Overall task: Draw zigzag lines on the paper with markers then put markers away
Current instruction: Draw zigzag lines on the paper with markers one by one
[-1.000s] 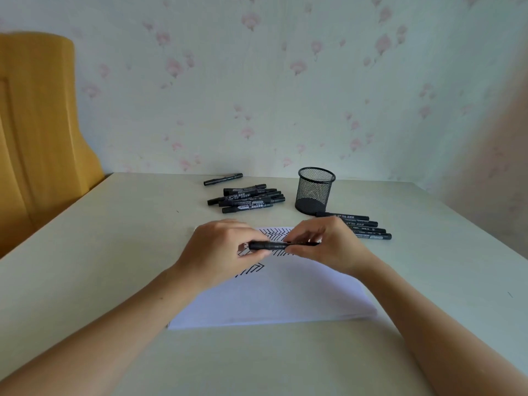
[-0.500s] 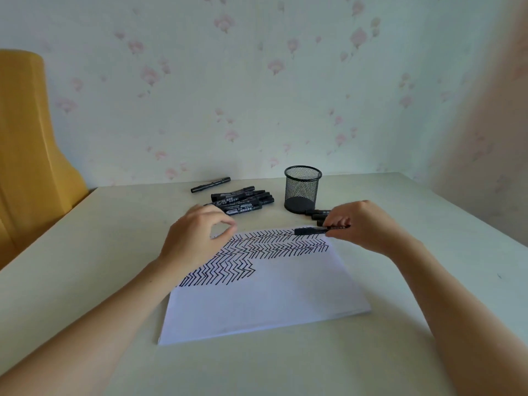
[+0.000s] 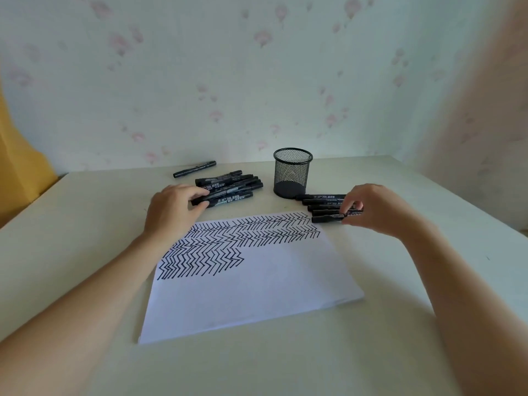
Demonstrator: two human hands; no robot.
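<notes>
A white paper (image 3: pixel 257 295) lies on the table with black zigzag lines (image 3: pixel 228 247) across its upper part. My left hand (image 3: pixel 174 208) is beyond the paper's top left corner, with fingers and thumb closed around a black marker (image 3: pixel 225 199) at the near edge of the left pile of markers (image 3: pixel 231 182). My right hand (image 3: pixel 377 210) is off the paper's top right corner and pinches the end of a capped black marker (image 3: pixel 327 218), which lies on the table as the nearest one in the right row of markers (image 3: pixel 323 202).
A black mesh pen cup (image 3: pixel 293 172) stands between the two groups of markers. A single marker (image 3: pixel 194 169) lies apart near the wall. A yellow chair back (image 3: pixel 20 167) is at the far left. The table edge (image 3: pixel 485 212) runs along the right.
My right hand carried the marker off the paper to the right row and laid it down there. My left hand left the paper and closed on a marker from the left pile.
</notes>
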